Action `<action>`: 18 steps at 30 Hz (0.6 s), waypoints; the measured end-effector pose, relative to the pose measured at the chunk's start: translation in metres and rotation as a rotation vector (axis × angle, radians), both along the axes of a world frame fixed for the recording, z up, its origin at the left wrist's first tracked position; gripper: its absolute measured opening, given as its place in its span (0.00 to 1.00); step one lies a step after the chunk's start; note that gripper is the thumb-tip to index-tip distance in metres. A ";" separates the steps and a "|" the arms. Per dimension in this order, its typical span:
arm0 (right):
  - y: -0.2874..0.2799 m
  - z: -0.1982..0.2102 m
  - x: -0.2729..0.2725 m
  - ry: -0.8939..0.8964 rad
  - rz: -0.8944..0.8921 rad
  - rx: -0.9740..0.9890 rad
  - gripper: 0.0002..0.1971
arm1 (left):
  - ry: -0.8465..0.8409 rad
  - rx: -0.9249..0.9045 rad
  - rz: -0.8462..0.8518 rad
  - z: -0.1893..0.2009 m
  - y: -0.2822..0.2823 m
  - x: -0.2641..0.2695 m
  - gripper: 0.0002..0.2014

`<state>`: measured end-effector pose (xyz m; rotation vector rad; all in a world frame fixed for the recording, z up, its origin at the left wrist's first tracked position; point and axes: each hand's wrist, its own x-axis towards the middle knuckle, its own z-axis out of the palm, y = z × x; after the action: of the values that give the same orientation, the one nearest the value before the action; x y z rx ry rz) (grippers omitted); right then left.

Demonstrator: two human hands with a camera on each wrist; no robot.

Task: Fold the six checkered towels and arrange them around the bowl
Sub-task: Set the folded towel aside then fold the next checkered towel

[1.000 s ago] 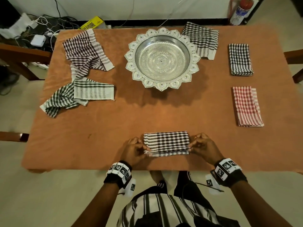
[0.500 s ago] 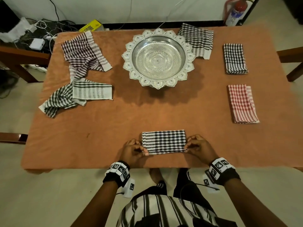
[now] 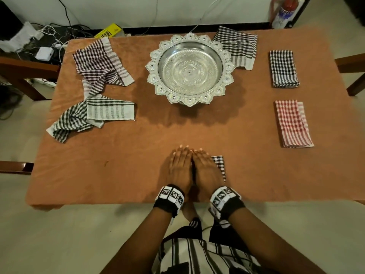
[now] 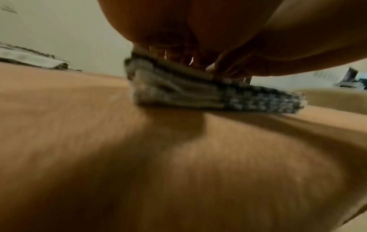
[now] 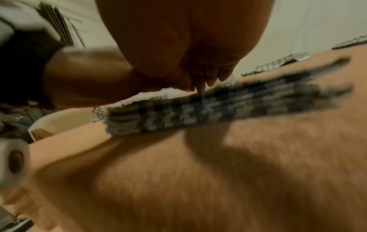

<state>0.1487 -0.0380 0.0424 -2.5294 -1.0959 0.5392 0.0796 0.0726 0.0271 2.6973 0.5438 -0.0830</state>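
Near the table's front edge a folded black-checked towel [image 3: 219, 167] [image 4: 218, 95] [image 5: 228, 109] lies flat. My left hand [image 3: 180, 167] and right hand [image 3: 203, 169] lie side by side on top of it, fingers straight, pressing it down. Only its right strip shows in the head view. The silver bowl [image 3: 190, 69] stands at the back centre. Folded towels: a black one [image 3: 283, 69] and a red one [image 3: 293, 123] at the right. A partly folded black towel [image 3: 239, 46] lies by the bowl's right rim. Two crumpled towels, maroon [image 3: 98, 64] and green [image 3: 88, 117], lie at the left.
The table [image 3: 138, 165] wears an orange cloth. A fire extinguisher [image 3: 284, 11] stands behind the back right corner. Cables and a charger [image 3: 44, 53] lie on the floor at the back left. Wooden chair parts [image 3: 349, 64] flank the table.
Both hands let go of the towel's ends, moved together onto its top and flattened out. The towel is now folded narrower, mostly hidden under the hands.
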 end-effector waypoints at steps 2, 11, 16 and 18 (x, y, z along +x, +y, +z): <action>0.003 -0.027 -0.007 0.027 0.013 -0.064 0.34 | 0.094 0.061 -0.010 -0.015 -0.001 -0.006 0.28; -0.025 -0.040 -0.004 -0.140 -0.059 -0.149 0.38 | 0.139 0.094 0.010 -0.029 0.013 -0.029 0.35; -0.044 -0.039 0.005 -0.125 -0.080 -0.160 0.46 | 0.106 0.055 0.015 -0.032 0.014 -0.038 0.36; -0.046 -0.040 0.006 -0.117 -0.076 -0.159 0.47 | 0.097 0.054 0.016 -0.034 0.016 -0.037 0.35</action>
<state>0.1546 -0.0835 0.0028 -2.7590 -1.0279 0.4812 0.0423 0.0886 -0.0064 2.7516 0.6052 -0.1989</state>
